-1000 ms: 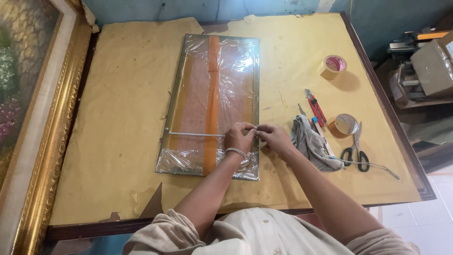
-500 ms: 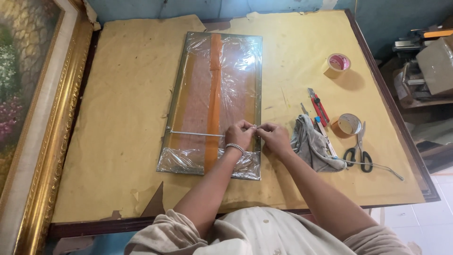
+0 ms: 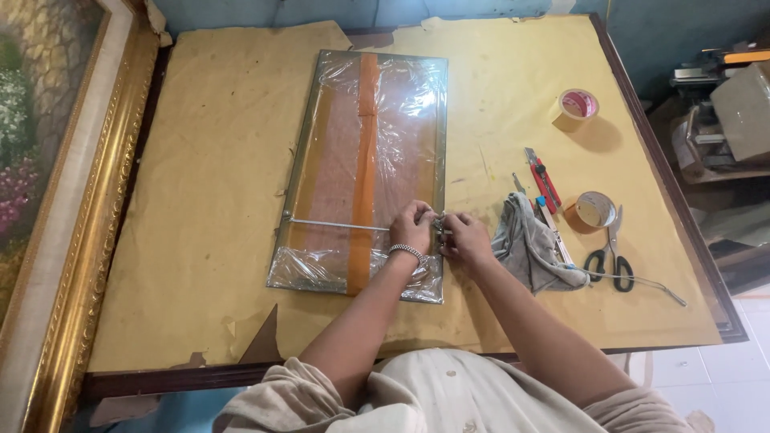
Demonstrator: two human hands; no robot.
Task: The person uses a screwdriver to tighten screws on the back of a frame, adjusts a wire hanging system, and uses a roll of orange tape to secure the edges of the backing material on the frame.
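Far left: gilt frame (image 3: 88, 240) with a painted canvas, leaning along the table (image 3: 200, 200) edge. On the paper-covered top, near centre: panel (image 3: 365, 168), long and flat, wrapped in clear film, an orange tape strip down its middle. Across its lower part, a thin cord (image 3: 337, 226) stretched from the left edge to the right edge. Left hand (image 3: 413, 228) resting on the film near the panel's right edge, fingers curled together and pinching the cord's end. Right hand (image 3: 465, 240) just beside it at the same edge, fingertips pressed together on that spot; exactly what sits between them, too small to tell. Right of the hands: grey rag (image 3: 529, 248), red knife (image 3: 543, 178), tape roll (image 3: 593, 210), scissors (image 3: 609, 256); second tape roll (image 3: 576, 108) further up.

Judging by looks: panel stiff and probably glazed, so fragile, fairly light, slippery under the film; best taken by both long edges, flat, never by the cord alone. Cord thin and limp, needing a tight fingertip pinch near the edge
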